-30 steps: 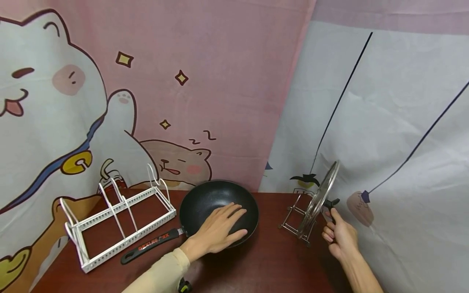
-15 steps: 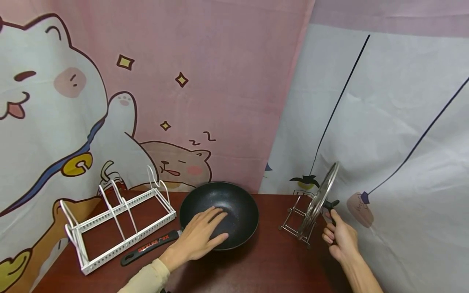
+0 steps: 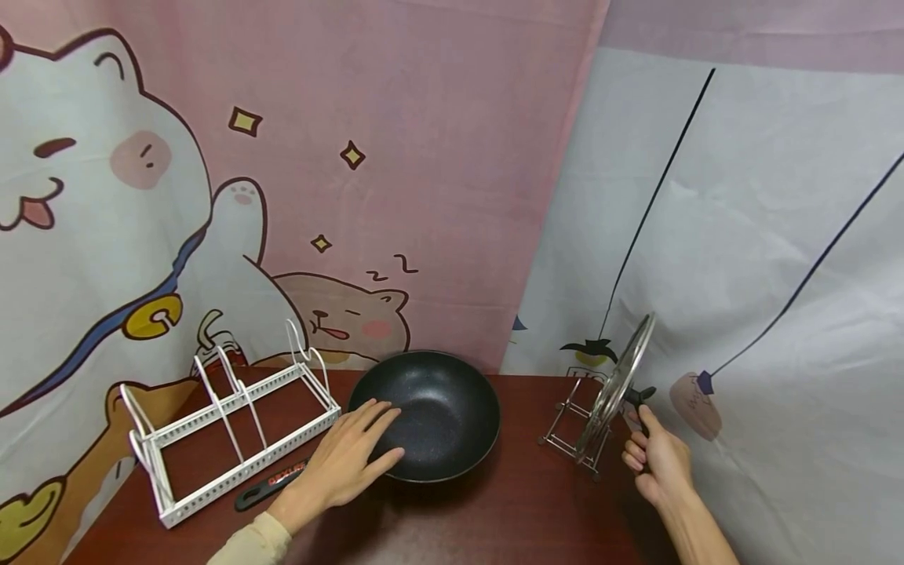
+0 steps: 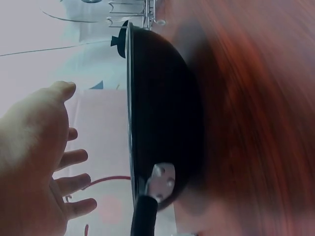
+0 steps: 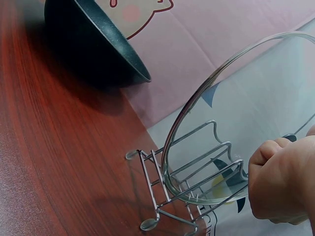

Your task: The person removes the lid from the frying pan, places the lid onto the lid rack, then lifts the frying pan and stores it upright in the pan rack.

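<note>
A black wok (image 3: 438,424) sits on the table, its long black handle (image 3: 263,492) pointing front left. My left hand (image 3: 339,459) hovers over the handle side of the wok, fingers spread and holding nothing. In the left wrist view a gap shows between that hand (image 4: 39,157) and the wok (image 4: 167,108). To the right, a round glass lid (image 3: 613,396) with a metal rim stands on edge in a small wire rack (image 3: 565,447). My right hand (image 3: 664,459) grips the lid's black knob (image 3: 639,395); curled fingers hide part of it.
A white adjustable rack (image 3: 253,464) with upright wire dividers stands at the left, close to the wok's handle. Behind the dark red wooden table (image 3: 466,518) hangs a printed cloth (image 3: 459,196). The wire rack lies near the cloth's right side.
My left hand has drawn back leftward from over the wok's middle to its handle side, baring more of the inside. The right hand, lid and wok stay in place.
</note>
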A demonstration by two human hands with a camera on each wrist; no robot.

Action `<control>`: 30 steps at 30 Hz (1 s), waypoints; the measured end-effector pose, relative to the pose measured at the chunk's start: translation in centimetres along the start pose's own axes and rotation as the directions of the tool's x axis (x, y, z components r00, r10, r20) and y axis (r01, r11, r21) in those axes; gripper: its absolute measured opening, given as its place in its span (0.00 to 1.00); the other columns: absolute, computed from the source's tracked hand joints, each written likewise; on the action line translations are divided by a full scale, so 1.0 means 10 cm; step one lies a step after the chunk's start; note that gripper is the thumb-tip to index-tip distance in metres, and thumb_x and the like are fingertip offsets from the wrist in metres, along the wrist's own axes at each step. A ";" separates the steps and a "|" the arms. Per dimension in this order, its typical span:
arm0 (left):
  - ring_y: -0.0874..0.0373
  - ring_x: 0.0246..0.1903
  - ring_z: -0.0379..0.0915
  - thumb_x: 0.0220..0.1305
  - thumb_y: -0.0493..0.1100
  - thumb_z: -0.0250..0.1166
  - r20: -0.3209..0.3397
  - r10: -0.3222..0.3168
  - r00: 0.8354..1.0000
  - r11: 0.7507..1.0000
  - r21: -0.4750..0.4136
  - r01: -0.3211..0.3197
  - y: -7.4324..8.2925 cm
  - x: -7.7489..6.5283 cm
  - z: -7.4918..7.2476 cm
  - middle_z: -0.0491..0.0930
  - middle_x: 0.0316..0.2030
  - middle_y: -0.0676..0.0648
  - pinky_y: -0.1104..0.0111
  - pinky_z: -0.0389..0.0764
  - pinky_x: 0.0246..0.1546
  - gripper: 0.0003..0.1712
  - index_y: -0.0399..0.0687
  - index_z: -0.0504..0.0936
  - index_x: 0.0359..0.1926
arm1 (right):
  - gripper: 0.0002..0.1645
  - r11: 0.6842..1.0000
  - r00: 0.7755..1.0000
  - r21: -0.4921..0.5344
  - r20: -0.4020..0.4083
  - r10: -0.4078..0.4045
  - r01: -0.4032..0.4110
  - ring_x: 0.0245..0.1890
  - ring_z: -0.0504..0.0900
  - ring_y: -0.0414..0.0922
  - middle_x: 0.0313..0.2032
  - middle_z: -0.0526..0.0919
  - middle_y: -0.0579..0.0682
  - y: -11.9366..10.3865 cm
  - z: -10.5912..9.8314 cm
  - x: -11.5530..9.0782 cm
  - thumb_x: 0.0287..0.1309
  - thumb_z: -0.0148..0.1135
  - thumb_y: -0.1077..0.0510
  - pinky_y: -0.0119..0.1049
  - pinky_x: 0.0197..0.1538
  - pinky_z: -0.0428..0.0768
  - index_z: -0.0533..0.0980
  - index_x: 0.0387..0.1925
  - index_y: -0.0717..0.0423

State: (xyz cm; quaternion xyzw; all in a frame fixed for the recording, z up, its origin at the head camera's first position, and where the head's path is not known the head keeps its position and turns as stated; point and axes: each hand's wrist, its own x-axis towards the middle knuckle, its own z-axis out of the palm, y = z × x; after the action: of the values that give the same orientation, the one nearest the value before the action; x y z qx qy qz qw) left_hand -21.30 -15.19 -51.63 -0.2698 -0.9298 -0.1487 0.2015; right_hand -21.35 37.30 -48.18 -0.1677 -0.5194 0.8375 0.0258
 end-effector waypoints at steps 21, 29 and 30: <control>0.37 0.71 0.82 0.73 0.59 0.77 -0.082 -0.096 0.992 0.989 0.101 0.104 -0.39 -0.58 -0.21 0.83 0.73 0.40 0.38 0.83 0.67 0.38 0.49 0.81 0.76 | 0.23 1.000 1.000 0.007 0.012 0.021 -0.021 0.17 0.55 0.34 0.18 0.58 0.36 -0.01 -0.01 -0.01 0.90 0.52 0.40 0.31 0.24 0.55 0.83 0.36 0.41; 0.37 0.64 0.86 0.69 0.58 0.79 -0.121 -0.113 0.986 0.984 0.123 0.128 -0.51 -0.76 -0.24 0.86 0.66 0.42 0.37 0.86 0.60 0.37 0.48 0.83 0.73 | 0.24 1.000 1.000 -0.007 0.017 0.022 -0.022 0.17 0.55 0.34 0.18 0.58 0.36 -0.01 -0.01 -0.01 0.89 0.52 0.40 0.32 0.24 0.55 0.84 0.35 0.40; 0.37 0.64 0.86 0.69 0.58 0.80 -0.124 -0.117 0.985 0.984 0.123 0.133 -0.52 -0.78 -0.25 0.87 0.66 0.42 0.36 0.86 0.59 0.37 0.48 0.83 0.73 | 0.23 1.000 1.000 -0.011 0.018 0.017 -0.017 0.17 0.55 0.34 0.18 0.58 0.35 -0.01 -0.02 0.00 0.89 0.52 0.40 0.32 0.24 0.56 0.83 0.36 0.40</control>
State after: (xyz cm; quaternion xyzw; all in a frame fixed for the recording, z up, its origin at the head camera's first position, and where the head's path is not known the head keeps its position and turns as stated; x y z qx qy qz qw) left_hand -17.47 -23.81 -53.88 -0.1879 -0.9393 -0.1154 0.2628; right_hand -21.27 37.47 -48.13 -0.1646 -0.5228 0.8363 0.0129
